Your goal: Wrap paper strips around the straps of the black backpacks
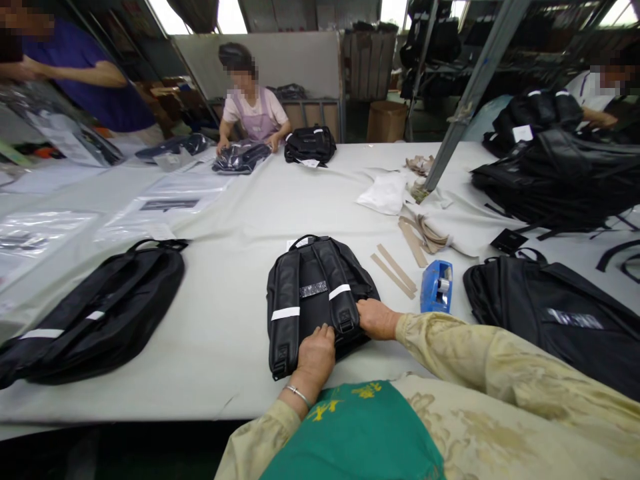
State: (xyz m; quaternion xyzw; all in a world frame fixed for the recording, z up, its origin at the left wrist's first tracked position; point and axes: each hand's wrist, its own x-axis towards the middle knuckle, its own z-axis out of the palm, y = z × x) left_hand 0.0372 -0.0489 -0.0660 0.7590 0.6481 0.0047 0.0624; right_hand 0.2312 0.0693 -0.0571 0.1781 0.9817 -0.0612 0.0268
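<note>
A black backpack (315,267) lies on the white-covered table directly before me, shoulder straps up and top handle pointing away. White bands cross both straps, and a shiny strip runs over the back panel between them. My left hand (316,357), with a bracelet at the wrist, is closed on the pack's near bottom edge, fingertips on the back panel. At the lower right side my right hand (377,319) grips the pack near the strap buckle, its fingers folded in. The undersides of both grips are hidden.
Right of the pack are a blue tape dispenser (437,287), tan strips (395,270) and another black backpack (555,313). One more backpack (110,313) lies left. A metal post (470,100) rises beyond, beside piled bags (560,173). A co-worker (255,110) handles a wrapped bag opposite.
</note>
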